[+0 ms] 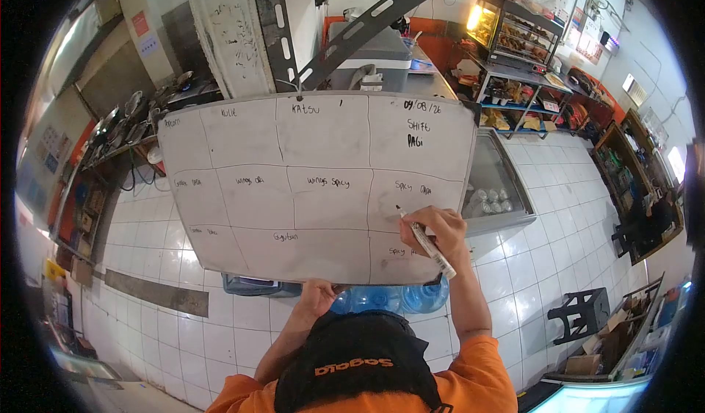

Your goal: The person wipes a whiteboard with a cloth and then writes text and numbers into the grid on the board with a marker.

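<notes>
A whiteboard (330, 200) with a hand-drawn black grid fills the middle of the view, hanging from a hook at its top edge. Its cells hold handwritten words such as "Katsu", "Wings Spicy" and "Spicy Dada"; a date and "Shift Pagi" stand at the top right. My right hand (440, 231) grips a white marker (435, 251), its dark tip at the board's surface in the "Spicy Dada" cell. Part of the writing below is hidden by this hand. At the lower edge of the board, my left hand (317, 297) is closed on the rim.
Blue water jugs (378, 297) stand on the tiled floor under the board. A glass-topped freezer (496, 181) is to the right, with a lit food display case (514, 34) behind. A dark stool (579, 316) stands at lower right. Metal struts (382, 23) cross above.
</notes>
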`<state>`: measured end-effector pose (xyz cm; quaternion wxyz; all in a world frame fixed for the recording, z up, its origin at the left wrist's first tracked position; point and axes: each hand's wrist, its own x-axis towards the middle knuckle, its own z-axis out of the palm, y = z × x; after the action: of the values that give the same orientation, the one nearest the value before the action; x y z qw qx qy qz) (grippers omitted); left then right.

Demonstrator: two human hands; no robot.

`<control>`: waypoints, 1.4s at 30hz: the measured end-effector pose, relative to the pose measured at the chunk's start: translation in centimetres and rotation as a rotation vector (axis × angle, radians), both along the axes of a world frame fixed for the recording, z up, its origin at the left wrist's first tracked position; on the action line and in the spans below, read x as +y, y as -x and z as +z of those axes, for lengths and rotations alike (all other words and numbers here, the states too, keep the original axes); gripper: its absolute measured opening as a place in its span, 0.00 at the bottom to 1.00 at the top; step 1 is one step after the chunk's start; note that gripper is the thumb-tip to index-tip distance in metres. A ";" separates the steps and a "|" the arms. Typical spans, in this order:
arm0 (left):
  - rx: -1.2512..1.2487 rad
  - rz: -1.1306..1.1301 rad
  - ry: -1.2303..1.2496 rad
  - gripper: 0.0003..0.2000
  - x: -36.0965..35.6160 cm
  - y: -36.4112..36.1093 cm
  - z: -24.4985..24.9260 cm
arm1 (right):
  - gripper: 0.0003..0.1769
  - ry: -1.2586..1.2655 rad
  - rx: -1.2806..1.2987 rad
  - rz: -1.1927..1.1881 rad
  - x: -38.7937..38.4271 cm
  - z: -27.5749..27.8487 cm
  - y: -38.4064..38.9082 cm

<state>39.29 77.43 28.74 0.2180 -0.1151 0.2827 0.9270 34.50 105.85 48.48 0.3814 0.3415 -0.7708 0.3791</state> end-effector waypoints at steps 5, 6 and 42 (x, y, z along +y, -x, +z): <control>0.003 -0.004 0.036 0.28 -0.2 0.0 -0.6 | 0.15 0.011 0.037 0.017 -1.6 0.1 -1.0; -0.009 0.009 0.043 0.28 -0.2 0.0 -0.7 | 0.14 0.016 0.057 0.004 -1.9 0.0 -1.1; -0.013 -0.011 0.025 0.29 -0.1 -0.4 0.8 | 0.13 -0.018 0.086 -0.007 -0.2 0.6 2.3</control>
<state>39.65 77.34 29.56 0.2231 -0.1222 0.2937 0.9214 32.16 105.64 49.05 0.4124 0.3582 -0.7584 0.3557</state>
